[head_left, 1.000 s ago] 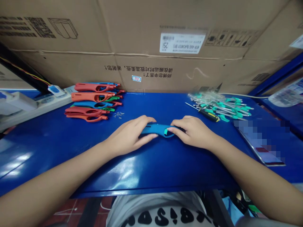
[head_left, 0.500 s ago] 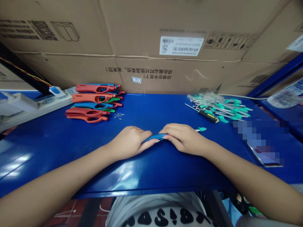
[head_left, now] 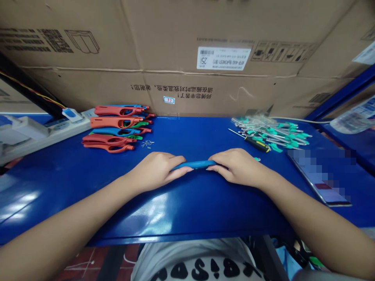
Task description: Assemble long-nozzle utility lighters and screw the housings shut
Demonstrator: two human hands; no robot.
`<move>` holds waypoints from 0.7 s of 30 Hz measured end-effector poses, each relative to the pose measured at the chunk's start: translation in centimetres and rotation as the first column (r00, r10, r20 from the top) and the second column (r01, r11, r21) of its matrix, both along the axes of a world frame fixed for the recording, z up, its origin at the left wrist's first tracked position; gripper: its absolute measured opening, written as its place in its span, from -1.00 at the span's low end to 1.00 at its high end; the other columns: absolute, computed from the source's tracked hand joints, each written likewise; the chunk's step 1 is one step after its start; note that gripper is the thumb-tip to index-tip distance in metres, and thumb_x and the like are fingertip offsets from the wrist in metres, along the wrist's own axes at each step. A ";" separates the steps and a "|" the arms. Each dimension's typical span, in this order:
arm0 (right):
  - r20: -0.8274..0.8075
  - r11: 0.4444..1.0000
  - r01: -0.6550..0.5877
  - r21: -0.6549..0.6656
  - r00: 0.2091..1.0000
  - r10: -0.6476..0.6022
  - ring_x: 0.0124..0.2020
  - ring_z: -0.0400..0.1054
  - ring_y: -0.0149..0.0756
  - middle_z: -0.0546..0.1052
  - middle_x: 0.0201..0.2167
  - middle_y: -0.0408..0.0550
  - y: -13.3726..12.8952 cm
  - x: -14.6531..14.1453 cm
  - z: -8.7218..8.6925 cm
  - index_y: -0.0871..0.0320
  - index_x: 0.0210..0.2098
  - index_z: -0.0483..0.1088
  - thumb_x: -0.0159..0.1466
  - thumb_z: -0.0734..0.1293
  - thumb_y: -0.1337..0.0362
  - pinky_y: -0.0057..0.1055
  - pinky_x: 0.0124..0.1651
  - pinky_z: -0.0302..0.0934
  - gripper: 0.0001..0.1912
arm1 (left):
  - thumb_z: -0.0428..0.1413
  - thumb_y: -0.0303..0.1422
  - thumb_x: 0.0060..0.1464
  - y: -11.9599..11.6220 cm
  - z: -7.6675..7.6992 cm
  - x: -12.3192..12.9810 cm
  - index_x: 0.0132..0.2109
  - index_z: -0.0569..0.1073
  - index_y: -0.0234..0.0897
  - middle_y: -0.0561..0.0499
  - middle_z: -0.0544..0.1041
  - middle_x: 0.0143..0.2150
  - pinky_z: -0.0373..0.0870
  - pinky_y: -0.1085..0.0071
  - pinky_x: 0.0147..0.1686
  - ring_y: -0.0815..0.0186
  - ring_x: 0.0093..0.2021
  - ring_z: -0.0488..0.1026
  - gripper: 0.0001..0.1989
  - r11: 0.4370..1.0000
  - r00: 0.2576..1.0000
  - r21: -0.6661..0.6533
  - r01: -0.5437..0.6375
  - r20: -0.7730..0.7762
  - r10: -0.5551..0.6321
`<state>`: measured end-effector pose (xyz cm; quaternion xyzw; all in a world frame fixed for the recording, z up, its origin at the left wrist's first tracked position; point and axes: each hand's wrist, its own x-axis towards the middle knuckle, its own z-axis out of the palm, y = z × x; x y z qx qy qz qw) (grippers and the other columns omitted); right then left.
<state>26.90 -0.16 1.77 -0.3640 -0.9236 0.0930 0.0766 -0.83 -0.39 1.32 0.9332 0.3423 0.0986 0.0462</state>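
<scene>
A blue plastic casing [head_left: 197, 165] is held level above the blue table [head_left: 187, 210], between both hands. My left hand [head_left: 158, 169] pinches its left end between thumb and fingers. Its right end is in the pinch of my right hand [head_left: 234, 166]. Beyond my right hand, the tip of a small teal-ended piece [head_left: 257, 159] shows on the table. Red, orange, blue and green casings [head_left: 113, 122] are stacked at the back left, with small screws [head_left: 148, 144] beside them.
Teal-and-metal rods [head_left: 275, 132] lie heaped at the back right, by a yellow-and-black screwdriver [head_left: 258, 144]. A phone [head_left: 325, 183] lies at the right. A white power strip [head_left: 58, 130] is at the left, and a cardboard box [head_left: 175, 47] stands behind.
My hands have moved apart, so more of the blue casing shows between them. My right hand has shifted right and now hides most of the teal-ended piece.
</scene>
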 end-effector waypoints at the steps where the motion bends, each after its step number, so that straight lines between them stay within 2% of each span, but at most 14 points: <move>1: 0.017 1.000 0.008 0.017 1.000 -0.009 -0.32 0.50 -0.21 0.64 -0.31 -0.03 -0.1 -0.2 -0.1 0.15 -0.17 0.53 0.46 0.20 0.10 -0.34 -0.27 0.16 -0.66 | -0.12 -0.07 0.42 -0.2 0.1 0.2 -0.17 0.49 -0.27 0.00 0.54 -0.39 0.26 0.40 -0.42 0.26 -0.42 0.50 -0.57 0.999 1.000 -0.044 -0.017 -0.004 0.017; 6: 0.020 0.999 -0.006 0.032 1.000 0.005 -0.24 0.51 -0.21 0.64 -0.23 -0.04 -0.3 -0.9 -0.1 0.11 -0.11 0.53 0.47 0.19 0.08 -0.31 -0.18 0.19 -0.66 | -0.07 -0.09 0.40 -0.9 0.0 0.9 -0.01 0.48 -0.22 -0.03 0.58 -0.17 0.36 0.39 -0.30 0.22 -0.23 0.57 -0.64 0.989 0.998 -0.148 -0.025 0.051 0.033; 10: 0.003 0.995 -0.044 0.095 0.999 0.044 -0.12 0.46 -0.14 0.62 -0.15 0.01 1.0 0.9 0.6 0.11 -0.09 0.52 0.38 0.32 0.00 -0.20 -0.05 0.22 -0.67 | -0.09 -0.10 0.41 -0.4 -0.4 0.6 0.01 0.48 -0.23 -0.06 0.58 -0.14 0.39 0.36 -0.28 0.19 -0.19 0.57 -0.63 0.994 0.997 -0.077 -0.073 0.021 0.075; 15: 0.048 0.968 0.131 0.212 0.988 -0.145 0.07 0.39 0.08 0.57 0.00 0.12 3.5 5.4 1.4 0.09 0.03 0.47 0.33 0.34 -0.05 0.01 0.08 0.21 -0.58 | -0.09 -0.09 0.40 0.9 -0.2 -0.6 -0.04 0.49 -0.27 -0.08 0.58 -0.16 0.41 0.34 -0.25 0.16 -0.19 0.57 -0.61 0.986 0.986 -0.002 -0.167 0.025 0.167; 18: 0.014 0.962 0.156 0.224 0.987 -0.163 0.01 0.43 0.06 0.60 -0.08 0.07 4.6 7.2 1.5 0.08 -0.07 0.49 0.35 0.32 0.03 0.03 0.06 0.25 -0.69 | -0.08 -0.09 0.39 1.4 0.0 -1.1 -0.06 0.50 -0.26 -0.07 0.59 -0.18 0.40 0.34 -0.27 0.16 -0.20 0.57 -0.62 0.978 0.978 0.019 -0.207 0.032 0.206; 21: -0.048 0.962 0.147 0.230 0.989 -0.140 -0.04 0.46 0.00 0.61 -0.15 0.02 4.9 7.1 1.3 0.07 -0.13 0.51 0.39 0.29 0.11 0.01 0.06 0.25 -0.78 | -0.06 -0.10 0.39 1.5 0.2 -1.2 -0.06 0.51 -0.25 -0.07 0.59 -0.18 0.39 0.34 -0.27 0.17 -0.20 0.57 -0.63 0.979 0.978 0.017 -0.205 0.040 0.204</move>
